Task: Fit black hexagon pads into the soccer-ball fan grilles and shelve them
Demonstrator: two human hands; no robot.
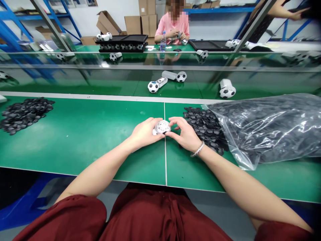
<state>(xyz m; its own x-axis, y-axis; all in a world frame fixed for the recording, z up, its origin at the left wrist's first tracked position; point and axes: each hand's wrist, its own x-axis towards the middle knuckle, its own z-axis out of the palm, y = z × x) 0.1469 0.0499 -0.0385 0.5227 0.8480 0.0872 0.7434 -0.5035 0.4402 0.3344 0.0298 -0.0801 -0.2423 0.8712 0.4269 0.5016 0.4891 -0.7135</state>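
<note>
Cradling a white lattice plastic ball (162, 127) between them, the hands hold it just above the thin pale seam that divides the green counter (62, 150). The left hand (144, 132) curves around the ball's left side, with the palm and fingers closed against it. The right hand (183, 134) comes in from the other side, its curved fingertips (170, 132) resting on the ball's right half. Both are grasping the ball without a tight clench. A silver chain bracelet (198, 149) circles the right wrist.

Just beside the right hand lies a heap of black hexagonal patches (204, 129), spilling from the mouth of a clear plastic bag (271, 130) packed with more of the same. A second heap of patches (25, 113) sits well apart from the left hand, toward the counter's left end.

Beyond the far edge of the counter lie finished-looking soccer-ball toys (153, 87) with white parts attached. Farther off, a co-worker (173, 26) in a pink shirt handles a small item with both hands, behind a water bottle (163, 42) and beside a black tray (121, 43). Cardboard boxes (147, 20) are stacked behind.
</note>
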